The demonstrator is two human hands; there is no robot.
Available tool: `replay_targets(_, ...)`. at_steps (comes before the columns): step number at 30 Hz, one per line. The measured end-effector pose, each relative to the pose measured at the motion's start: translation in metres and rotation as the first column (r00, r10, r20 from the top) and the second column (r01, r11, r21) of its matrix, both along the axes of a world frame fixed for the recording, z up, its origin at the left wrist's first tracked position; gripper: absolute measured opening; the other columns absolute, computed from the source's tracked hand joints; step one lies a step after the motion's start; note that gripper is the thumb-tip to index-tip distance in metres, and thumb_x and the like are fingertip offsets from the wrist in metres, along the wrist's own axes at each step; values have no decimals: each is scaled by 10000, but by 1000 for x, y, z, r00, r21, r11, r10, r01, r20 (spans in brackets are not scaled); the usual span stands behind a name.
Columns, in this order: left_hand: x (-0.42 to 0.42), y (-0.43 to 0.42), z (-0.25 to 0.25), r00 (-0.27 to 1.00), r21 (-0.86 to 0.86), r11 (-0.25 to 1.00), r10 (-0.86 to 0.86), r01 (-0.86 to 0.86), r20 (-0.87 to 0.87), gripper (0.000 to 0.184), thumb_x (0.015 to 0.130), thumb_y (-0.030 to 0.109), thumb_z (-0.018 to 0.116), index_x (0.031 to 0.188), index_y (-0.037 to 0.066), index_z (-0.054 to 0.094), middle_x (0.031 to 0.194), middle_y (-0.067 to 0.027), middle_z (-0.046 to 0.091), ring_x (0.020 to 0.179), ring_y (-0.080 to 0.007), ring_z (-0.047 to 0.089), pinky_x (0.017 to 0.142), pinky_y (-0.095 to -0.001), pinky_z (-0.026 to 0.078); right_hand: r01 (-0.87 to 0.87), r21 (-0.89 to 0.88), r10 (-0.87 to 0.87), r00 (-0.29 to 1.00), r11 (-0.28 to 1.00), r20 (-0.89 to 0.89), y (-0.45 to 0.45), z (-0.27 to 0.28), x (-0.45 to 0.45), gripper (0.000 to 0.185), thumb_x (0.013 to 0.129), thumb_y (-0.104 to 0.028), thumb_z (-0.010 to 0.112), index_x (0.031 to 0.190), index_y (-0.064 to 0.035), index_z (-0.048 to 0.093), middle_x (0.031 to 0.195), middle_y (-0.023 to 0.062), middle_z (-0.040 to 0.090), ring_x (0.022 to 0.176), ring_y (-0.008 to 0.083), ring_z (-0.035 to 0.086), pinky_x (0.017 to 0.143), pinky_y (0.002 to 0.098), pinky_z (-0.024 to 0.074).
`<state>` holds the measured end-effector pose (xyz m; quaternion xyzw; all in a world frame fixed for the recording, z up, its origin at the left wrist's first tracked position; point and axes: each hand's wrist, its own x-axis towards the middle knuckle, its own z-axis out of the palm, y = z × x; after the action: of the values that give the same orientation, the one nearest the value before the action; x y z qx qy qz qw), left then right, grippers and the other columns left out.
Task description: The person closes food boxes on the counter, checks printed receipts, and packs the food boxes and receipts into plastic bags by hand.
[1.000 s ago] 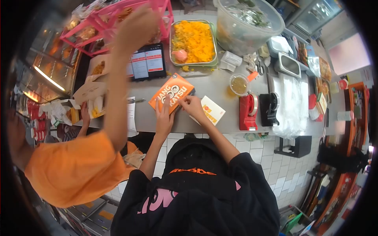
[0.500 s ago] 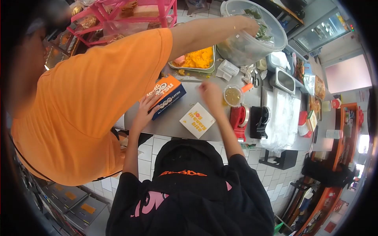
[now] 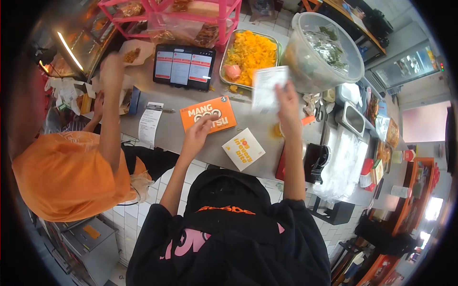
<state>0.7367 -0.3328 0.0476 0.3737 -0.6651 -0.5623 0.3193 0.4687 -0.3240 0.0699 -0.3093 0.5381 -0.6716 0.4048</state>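
My left hand (image 3: 199, 132) rests with fingers spread on top of the orange box (image 3: 222, 114), which lies on the metal counter (image 3: 183, 107). My right hand (image 3: 289, 102) is raised, pinching a printed paper slip (image 3: 268, 90) by its right side, above the counter in front of the yellow food tray (image 3: 254, 50). Between my arms lies a white square box (image 3: 243, 149) with yellow and red lettering, just below the orange box. A black tablet (image 3: 184, 66) showing a red and white screen is behind the orange box.
A co-worker in an orange shirt (image 3: 71, 176) stands at the left, one arm raised. Another slip (image 3: 149, 125) lies left of the orange box. At the right are a large clear tub (image 3: 324, 52), a black tape dispenser (image 3: 315, 162), a metal pan (image 3: 352, 118) and plastic bags (image 3: 341, 167).
The co-worker's arm has pulled back from the tub to the left, uncovering the tablet. My right hand has taken up the paper slip from beside the food tray.
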Motion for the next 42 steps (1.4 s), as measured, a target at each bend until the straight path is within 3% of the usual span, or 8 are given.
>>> replay_targets(4, -20, -9, 12, 894, 366, 908, 325, -204, -308, 604, 844, 83, 598, 1348, 56, 265, 1200, -164, 491, 1043, -226, 548, 892, -326, 439, -424, 133, 427, 904, 896, 7, 20, -34, 94, 363, 853, -241, 604, 1118, -24, 486, 802, 48, 614, 657, 96, 571, 563, 258, 449)
replay_targets(9, -4, -43, -54, 867, -480, 833, 430, -274, 251, 910, 701, 102, 718, 1404, 67, 141, 1222, -203, 460, 1204, -339, 380, 976, -400, 331, -308, 446, 476, 813, 840, -336, 56, -58, 117, 543, 781, -273, 681, 1213, -72, 421, 964, 186, 611, 761, 252, 623, 634, 344, 486)
replay_targets(11, -1, -43, -58, 820, -552, 761, 528, -341, 221, 887, 706, 135, 717, 1404, 84, 172, 1233, -190, 456, 1209, -349, 354, 989, -408, 303, 49, 333, 331, 56, 942, -942, 82, -49, 112, 833, 640, -344, 763, 1318, -117, 336, 1241, 265, 411, 1059, 369, 485, 778, 479, 425)
replay_targets(16, 9, -46, -57, 654, -711, 687, 608, -149, 450, 730, 750, 241, 679, 1371, 132, 310, 1196, -135, 496, 1181, -346, 364, 985, -399, 307, 164, 703, 683, 168, 692, -711, 107, -47, 99, 1099, 470, -365, 817, 1385, -185, 236, 1334, 243, 250, 1179, 396, 329, 889, 525, 322)
replay_targets(22, 5, -59, -96, 903, -518, 854, 188, 44, 387, 465, 912, 302, 473, 1330, 120, 377, 1176, -123, 536, 1233, -298, 342, 1009, -381, 307, -111, 399, 414, 251, 910, -875, 53, 4, 89, 1148, 438, -341, 815, 1403, -198, 211, 1364, 236, 242, 1180, 413, 342, 943, 530, 296)
replay_targets(24, -13, -54, -98, 953, 225, 974, 79, -11, -294, 461, 975, 356, 281, 1341, 85, 353, 1239, -121, 506, 1243, -240, 347, 1013, -366, 312, -253, 470, 498, 60, 846, -865, 30, -9, 94, 1166, 424, -338, 819, 1406, -203, 205, 1415, 180, 220, 1271, 392, 265, 997, 579, 234)
replay_targets(31, -40, -49, -98, 919, 223, 975, 75, 14, -388, 524, 976, 386, 239, 1381, 53, 255, 1354, -124, 378, 1235, -200, 365, 1017, -319, 312, -89, 494, 480, -146, 865, -865, 32, -10, 82, 1123, 505, -426, 788, 1411, -135, 190, 1458, 103, 199, 1353, 303, 163, 1019, 622, 170)
replay_targets(42, -90, -46, -63, 964, -78, 978, 178, -196, -196, 316, 934, 180, 459, 1186, -7, 485, 1192, -117, 522, 1104, -182, 496, 944, -309, 390, 466, 367, -105, 721, 805, -685, 360, -21, 47, 301, 829, -188, 597, 1082, -29, 559, 954, 142, 600, 876, 300, 581, 777, 359, 461)
